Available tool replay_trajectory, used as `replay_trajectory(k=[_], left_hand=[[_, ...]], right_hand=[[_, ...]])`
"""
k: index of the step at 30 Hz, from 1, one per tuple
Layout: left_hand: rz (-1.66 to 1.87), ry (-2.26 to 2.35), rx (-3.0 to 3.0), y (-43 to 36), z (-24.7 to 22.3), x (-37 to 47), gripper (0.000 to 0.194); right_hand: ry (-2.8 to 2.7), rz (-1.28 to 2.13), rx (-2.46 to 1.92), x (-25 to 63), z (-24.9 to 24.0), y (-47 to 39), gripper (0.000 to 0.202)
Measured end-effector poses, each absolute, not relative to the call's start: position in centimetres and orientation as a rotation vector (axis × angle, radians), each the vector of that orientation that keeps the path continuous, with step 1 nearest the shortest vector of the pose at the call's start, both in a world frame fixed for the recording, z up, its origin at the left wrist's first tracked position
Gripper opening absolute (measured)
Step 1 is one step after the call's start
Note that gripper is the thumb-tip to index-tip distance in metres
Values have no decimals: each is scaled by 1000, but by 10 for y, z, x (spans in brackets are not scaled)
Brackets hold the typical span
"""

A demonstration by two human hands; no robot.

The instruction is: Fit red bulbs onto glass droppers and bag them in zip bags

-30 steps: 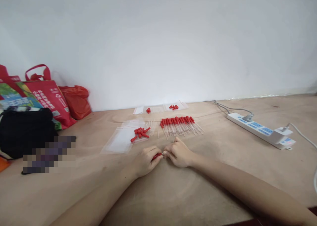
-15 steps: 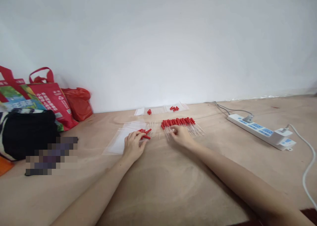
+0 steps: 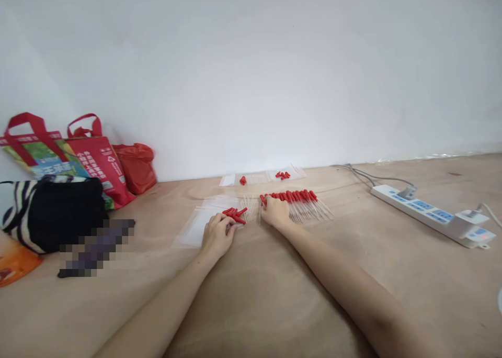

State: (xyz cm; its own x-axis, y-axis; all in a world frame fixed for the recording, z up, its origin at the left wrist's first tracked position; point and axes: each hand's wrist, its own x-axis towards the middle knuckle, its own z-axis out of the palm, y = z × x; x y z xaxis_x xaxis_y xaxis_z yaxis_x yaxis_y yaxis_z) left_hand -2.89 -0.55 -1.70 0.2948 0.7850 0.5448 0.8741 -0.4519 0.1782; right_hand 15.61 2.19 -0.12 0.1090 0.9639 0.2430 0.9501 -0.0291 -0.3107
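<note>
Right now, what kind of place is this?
Probably a simple worktop, maybe in a home, though I can't be sure. Red-topped tubes lie in a row on it, a power strip sits to the right, and bags stand by the wall.

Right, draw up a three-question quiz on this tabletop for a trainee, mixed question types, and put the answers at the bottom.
1. Which hand is at the left end, as pictured, of the row of red-topped tubes?
2. True or false: the left hand is closer to the white power strip than to the loose red pieces.
3. Fill in the blank: the red ends of the row point away from the person, toward the ____.

Key:
1. The right hand.
2. False; it is right beside the loose red pieces.
3. Wall.
</note>
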Motion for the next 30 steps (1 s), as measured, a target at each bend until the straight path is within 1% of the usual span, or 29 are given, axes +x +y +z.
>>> replay_trajectory(k=[2,7,9,12,17,23,30], left_hand=[[-877,-1551,-2408,-5,-17,-28,5],[-847,-1582,-2299,-4,-16,-27,24],[-792,-1565,-2318,-2,-16,-26,26],[-721,-1514,-2385,-2,-15,-25,21],[-715,-1503,-2469,-3,-11,-22,12],[-668,-1429,-2467,-3,-9,-20,15],[-628,-1271,-2396,-3,-10,-18,13]], right_hand=[[-1874,19,-2006,155,-2,20,25],[-1900,-17,-1973,149,-2,14,28],[-1941,-16,-1962,146,-3,13,27],[-1980,-4,-1962,141,-4,11,25],[-2024,42,-2027,137,-1,10,28],[-2080,117,-2053,131,3,10,25],[-2027,207,-2045,132,6,11,22]])
